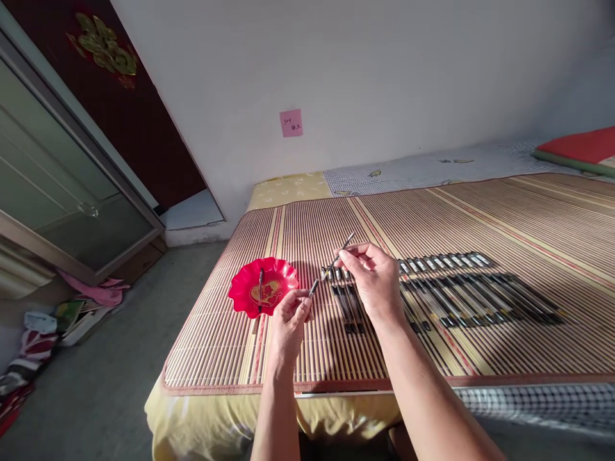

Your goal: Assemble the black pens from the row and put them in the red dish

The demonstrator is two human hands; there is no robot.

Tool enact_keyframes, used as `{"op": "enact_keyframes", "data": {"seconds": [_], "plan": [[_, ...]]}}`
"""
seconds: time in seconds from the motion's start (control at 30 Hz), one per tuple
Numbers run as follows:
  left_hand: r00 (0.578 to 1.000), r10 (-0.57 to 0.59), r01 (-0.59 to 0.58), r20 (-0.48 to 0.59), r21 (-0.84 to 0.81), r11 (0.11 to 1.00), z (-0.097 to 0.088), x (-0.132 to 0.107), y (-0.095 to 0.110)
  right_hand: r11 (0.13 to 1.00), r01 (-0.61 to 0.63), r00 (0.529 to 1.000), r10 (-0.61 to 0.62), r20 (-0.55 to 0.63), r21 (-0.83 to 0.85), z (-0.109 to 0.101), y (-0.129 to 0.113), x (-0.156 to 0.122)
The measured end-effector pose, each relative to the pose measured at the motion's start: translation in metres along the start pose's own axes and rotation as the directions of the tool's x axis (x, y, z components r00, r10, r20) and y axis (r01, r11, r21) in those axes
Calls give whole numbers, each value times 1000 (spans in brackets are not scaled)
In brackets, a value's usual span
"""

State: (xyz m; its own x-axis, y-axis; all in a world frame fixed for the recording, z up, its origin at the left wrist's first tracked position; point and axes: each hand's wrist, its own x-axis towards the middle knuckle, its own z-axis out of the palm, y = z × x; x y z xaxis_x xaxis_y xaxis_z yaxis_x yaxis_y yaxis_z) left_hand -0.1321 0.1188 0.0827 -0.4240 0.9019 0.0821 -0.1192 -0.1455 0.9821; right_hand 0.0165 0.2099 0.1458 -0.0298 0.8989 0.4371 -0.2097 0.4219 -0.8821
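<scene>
My left hand (pixel 289 315) pinches a short dark pen part (pixel 314 287) with a silvery end, the rest of it hidden by the fingers. My right hand (pixel 373 276) grips a slim pen refill (pixel 348 240) between thumb and fingers, slanting down to the left. Its lower end is close to the pen part; whether they touch I cannot tell. Left of my left hand, a red wavy-rimmed plate (pixel 237 291) holds one dark pen piece (pixel 261 282). Under and beside my right hand lie rows of dark pen barrels (pixel 473 301), with short pen pieces (pixel 444 262) lined up above them.
A striped bamboo mat (pixel 230 346) covers the bed, over a yellow sheet (pixel 202 416). A pink note (pixel 291 123) sticks to the wall. Folded red bedding (pixel 583 146) lies at the far right. On the left are a glass door (pixel 62 166) and clothes (pixel 36 349) on the floor.
</scene>
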Motion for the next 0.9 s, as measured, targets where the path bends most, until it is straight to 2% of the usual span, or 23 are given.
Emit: {"op": "enact_keyframes", "data": {"seconds": [0.1,0.27,0.47,0.6,0.9], "plan": [[1000,-4,5,20,-25,1000,1,0,-1,1000,3,999,-3,-32,8,0,-3,0],[999,-6,8,35,-56,998,2,0,-2,999,-39,999,39,-7,38,1,-3,0],[999,2,1,38,-72,997,2,-1,-2,998,-20,1000,21,-15,66,1,-5,1],[999,-2,5,41,-69,998,2,-2,-2,998,-29,1000,28,14,50,-1,-3,1],[999,9,-7,41,-57,998,2,-2,0,990,-47,996,36,83,136,-3,-4,2]]}}
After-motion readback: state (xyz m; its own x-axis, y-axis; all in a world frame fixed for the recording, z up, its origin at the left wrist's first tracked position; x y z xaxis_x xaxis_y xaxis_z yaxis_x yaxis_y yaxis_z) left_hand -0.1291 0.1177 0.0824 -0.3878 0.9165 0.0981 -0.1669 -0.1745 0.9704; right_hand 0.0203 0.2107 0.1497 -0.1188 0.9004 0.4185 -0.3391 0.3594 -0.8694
